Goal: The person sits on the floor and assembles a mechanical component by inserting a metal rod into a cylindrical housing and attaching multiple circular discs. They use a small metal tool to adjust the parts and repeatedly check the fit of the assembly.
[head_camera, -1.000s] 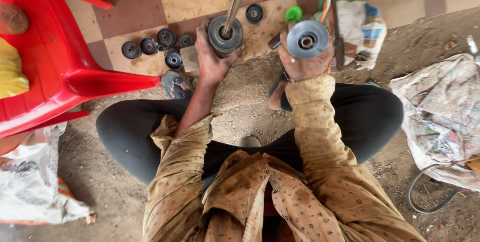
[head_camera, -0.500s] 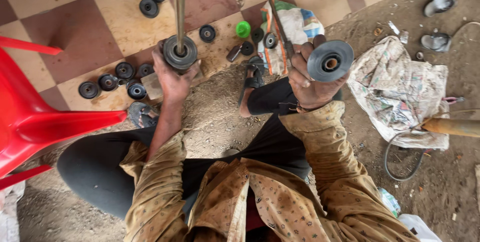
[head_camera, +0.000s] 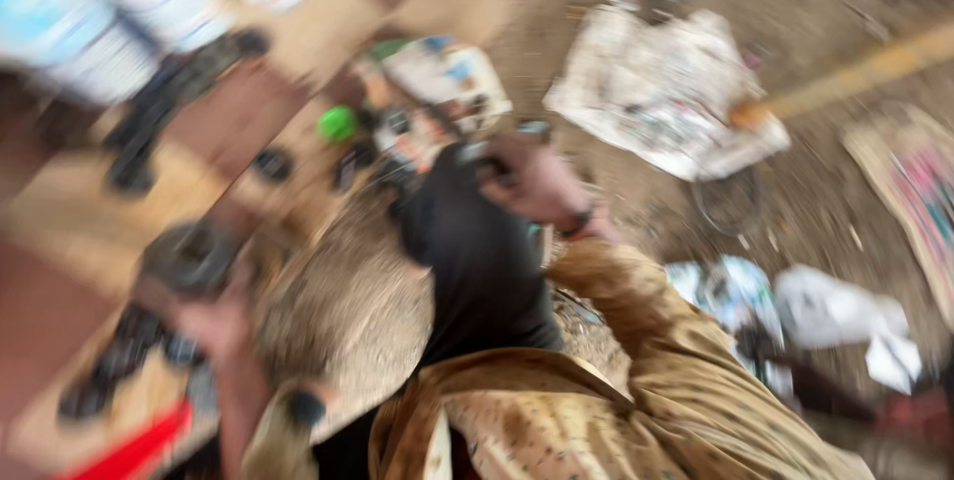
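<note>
Hands: left (head_camera: pixel 214 321) grasping dark round metal wheel (head_camera: pixel 189 259); right (head_camera: pixel 537 180) blurred, grip unclear.

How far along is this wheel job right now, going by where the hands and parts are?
Done: hard to judge, the picture is badly blurred. In hand: the left hand touches the dark round wheel on the tiled floor; the right hand is over the knee, contents unclear. Left: several small dark wheels lie loose beside the left hand, with more further off.

Dull metal wheel (head_camera: pixel 189 258), crumpled newspaper (head_camera: pixel 661 92)
</note>
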